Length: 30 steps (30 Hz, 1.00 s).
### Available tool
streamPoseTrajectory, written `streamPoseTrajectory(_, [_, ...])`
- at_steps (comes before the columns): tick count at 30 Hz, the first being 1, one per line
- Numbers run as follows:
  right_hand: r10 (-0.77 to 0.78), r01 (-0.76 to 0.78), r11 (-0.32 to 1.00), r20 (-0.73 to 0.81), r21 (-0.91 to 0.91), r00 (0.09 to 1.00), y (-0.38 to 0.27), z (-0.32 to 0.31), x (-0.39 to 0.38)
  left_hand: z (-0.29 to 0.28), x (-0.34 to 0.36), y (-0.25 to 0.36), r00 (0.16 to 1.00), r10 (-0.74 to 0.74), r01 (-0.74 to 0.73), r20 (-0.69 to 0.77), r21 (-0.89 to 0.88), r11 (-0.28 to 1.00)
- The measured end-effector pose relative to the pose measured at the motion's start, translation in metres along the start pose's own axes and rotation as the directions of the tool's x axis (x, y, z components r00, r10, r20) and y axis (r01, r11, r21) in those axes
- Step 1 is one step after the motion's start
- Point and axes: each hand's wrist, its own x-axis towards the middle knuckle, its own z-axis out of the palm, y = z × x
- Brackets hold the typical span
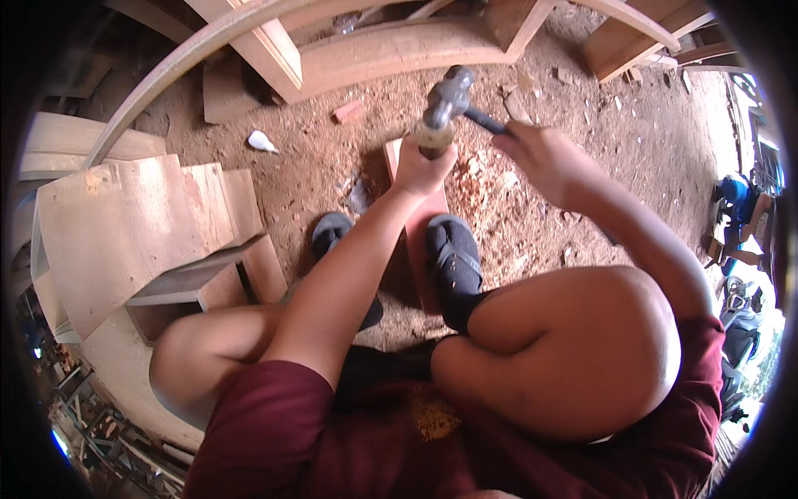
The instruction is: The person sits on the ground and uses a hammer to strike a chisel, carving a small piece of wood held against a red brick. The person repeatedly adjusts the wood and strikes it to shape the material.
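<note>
My right hand (549, 162) is closed round the dark handle of a ball-peen hammer (450, 98). The grey hammer head is right at the top of a chisel (434, 138); whether they touch I cannot tell. Wrapped round the chisel is my left hand (422, 170), with only the pale handle end showing above the fist; its blade is hidden. Beneath that hand a reddish wooden board (426, 208) lies lengthwise on the ground, between my feet. My right sandalled foot (455, 254) rests on or against its edge.
Wood shavings (474, 179) are scattered beside the board. Pale wooden panels (125, 233) stand at the left, with a box-like piece (204, 283) by my knee. A curved wooden frame (399, 54) spans the far side. A small reddish block (349, 111) and a white object (261, 141) lie on the dirt.
</note>
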Motion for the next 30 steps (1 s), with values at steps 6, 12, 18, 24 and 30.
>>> streamPoseTrajectory(6, [0.258, -0.149, 0.943, -0.374, 0.296, 0.891, 0.024, -0.036, -0.028, -0.007, 0.002, -0.005, 0.989, -0.096, 0.084, 0.112, 0.108, 0.991])
streamPoseTrajectory(12, [0.201, -0.236, 0.946, 0.167, 0.223, 0.965, 0.075, 0.067, -0.008, 0.005, -0.013, -0.004, 0.975, -0.066, 0.023, 0.212, 0.199, 0.980])
streamPoseTrajectory(18, [0.388, -0.445, 0.719, 0.224, 0.533, 0.894, 0.115, 0.153, -0.041, -0.028, 0.005, -0.003, 0.995, -0.053, 0.050, -0.087, -0.038, 0.998])
streamPoseTrajectory(24, [0.413, -0.396, -0.002, 0.361, 0.918, 0.836, 0.113, 0.223, -0.048, -0.032, 0.038, 0.014, 0.986, 0.167, -0.168, 0.025, 0.017, 0.986])
streamPoseTrajectory(30, [0.399, -0.373, 0.004, 0.340, 0.928, 0.851, 0.119, 0.229, -0.039, -0.007, 0.043, 0.037, 0.956, 0.096, -0.121, 0.276, 0.076, 0.990])
